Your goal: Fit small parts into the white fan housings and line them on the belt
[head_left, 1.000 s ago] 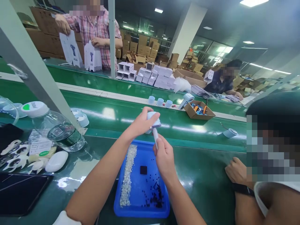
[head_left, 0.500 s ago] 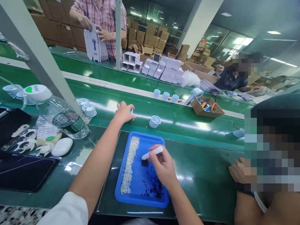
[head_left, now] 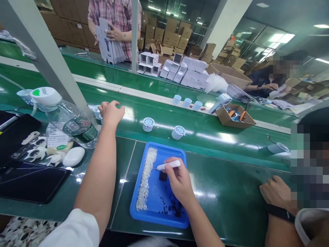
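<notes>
My left hand (head_left: 111,112) reaches over the green belt, its fingers apart and holding nothing visible. It is beside some light-blue cups (head_left: 97,112), which it partly hides. My right hand (head_left: 180,180) grips a white pen-like tool (head_left: 168,165) with a thin tip pointing left. That tool is above a blue tray (head_left: 161,224). Inside the tray, small white pieces (head_left: 144,185) form a strip along the left, a black square block (head_left: 163,176) lies near the middle, and tiny black pieces (head_left: 174,208) are scattered low on the right. Beyond the tray stand two light-blue round parts, one left (head_left: 148,124) and one right (head_left: 179,132).
A plastic bottle (head_left: 77,123), a white oval object (head_left: 73,156) and a dark tablet-like slab (head_left: 33,181) lie left. Across the belt are several cups (head_left: 187,102) and a cardboard box (head_left: 235,116). A co-worker's hand (head_left: 276,190) rests at right. A metal post (head_left: 51,58) rises at left.
My left hand has let go of a light-blue round part on the belt and moved left to the cups. My right hand keeps the tool in nearly the same place.
</notes>
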Tool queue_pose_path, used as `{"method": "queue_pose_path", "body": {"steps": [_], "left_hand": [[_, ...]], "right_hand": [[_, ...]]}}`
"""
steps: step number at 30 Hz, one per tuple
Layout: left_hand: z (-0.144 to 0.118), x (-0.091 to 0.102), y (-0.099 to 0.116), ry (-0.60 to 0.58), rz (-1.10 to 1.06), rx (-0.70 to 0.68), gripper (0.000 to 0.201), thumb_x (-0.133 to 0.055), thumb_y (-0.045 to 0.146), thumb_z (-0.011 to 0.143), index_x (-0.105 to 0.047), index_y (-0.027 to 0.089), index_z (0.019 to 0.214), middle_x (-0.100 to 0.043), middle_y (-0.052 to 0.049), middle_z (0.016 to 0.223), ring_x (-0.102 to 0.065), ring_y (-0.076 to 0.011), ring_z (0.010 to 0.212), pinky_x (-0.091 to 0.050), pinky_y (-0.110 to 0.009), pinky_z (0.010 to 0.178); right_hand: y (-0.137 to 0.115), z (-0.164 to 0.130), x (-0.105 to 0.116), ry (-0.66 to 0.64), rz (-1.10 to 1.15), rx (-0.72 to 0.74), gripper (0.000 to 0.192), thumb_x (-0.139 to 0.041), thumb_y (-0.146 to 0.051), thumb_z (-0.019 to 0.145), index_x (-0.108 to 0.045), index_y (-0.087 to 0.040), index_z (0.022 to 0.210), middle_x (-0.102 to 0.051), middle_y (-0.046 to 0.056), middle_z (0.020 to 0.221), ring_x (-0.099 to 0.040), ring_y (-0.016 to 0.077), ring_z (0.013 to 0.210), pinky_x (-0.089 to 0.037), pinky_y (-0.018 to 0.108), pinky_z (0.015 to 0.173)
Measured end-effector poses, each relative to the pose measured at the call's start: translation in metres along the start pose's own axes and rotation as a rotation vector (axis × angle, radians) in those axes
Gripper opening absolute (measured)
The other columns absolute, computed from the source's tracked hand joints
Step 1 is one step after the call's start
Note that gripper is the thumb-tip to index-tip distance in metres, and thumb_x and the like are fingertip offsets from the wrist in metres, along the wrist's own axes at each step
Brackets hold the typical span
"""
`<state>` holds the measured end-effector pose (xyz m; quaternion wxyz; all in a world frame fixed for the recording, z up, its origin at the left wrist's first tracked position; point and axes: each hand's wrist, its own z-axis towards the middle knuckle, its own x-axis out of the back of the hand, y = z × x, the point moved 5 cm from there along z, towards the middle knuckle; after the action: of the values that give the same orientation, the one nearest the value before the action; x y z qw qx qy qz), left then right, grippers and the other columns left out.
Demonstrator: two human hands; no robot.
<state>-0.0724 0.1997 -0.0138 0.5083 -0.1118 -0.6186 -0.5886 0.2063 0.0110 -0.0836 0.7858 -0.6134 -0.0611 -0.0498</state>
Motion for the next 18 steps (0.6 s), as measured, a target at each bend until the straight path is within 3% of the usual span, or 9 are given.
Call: {"method": "queue_pose_path", "body": {"steps": [4,7,13,18], "left_hand": [[0.001,-0.002,-0.019,-0.127,0.079,0.174,0.043,-0.066,0.039,0.065,-0.061,0.023,0.105,-0.040,-0.017,0.130,-0.029,-0.0397,0.130,-0.028,-0.055,0.107],[0.003,-0.008,-0.024,-0.227,0.110,0.194,0.045,-0.072,0.039,0.058,-0.059,0.023,0.099,-0.037,-0.018,0.131,-0.024,-0.0418,0.132,-0.029,-0.059,0.105],[0.002,-0.009,-0.030,-0.102,0.047,0.175,0.043,-0.076,0.029,0.054,-0.052,0.020,0.089,-0.035,-0.017,0.128,-0.028,-0.0414,0.126,-0.037,-0.055,0.097],[-0.004,-0.006,-0.026,-0.067,0.008,0.165,0.059,-0.078,0.021,0.050,-0.046,0.017,0.099,-0.029,-0.021,0.131,-0.027,-0.0439,0.125,-0.030,-0.057,0.102]], "right_hand": [[0.000,0.000,-0.001,0.003,-0.024,-0.028,0.019,-0.053,-0.040,0.096,-0.056,-0.022,0.102,-0.059,0.005,0.097,-0.059,0.0193,0.080,-0.051,0.032,0.071],[-0.003,0.000,0.000,0.012,-0.056,-0.027,0.020,-0.052,-0.040,0.096,-0.055,-0.021,0.101,-0.059,0.006,0.097,-0.060,0.0204,0.081,-0.050,0.033,0.071],[-0.013,-0.001,0.007,0.120,-0.225,0.083,0.012,-0.053,-0.033,0.095,-0.055,-0.022,0.095,-0.059,0.003,0.089,-0.058,0.0192,0.078,-0.045,0.032,0.071],[-0.006,-0.002,0.005,0.068,-0.091,0.027,0.013,-0.052,-0.035,0.096,-0.054,-0.022,0.099,-0.058,0.003,0.093,-0.059,0.0184,0.077,-0.047,0.031,0.069]]}}
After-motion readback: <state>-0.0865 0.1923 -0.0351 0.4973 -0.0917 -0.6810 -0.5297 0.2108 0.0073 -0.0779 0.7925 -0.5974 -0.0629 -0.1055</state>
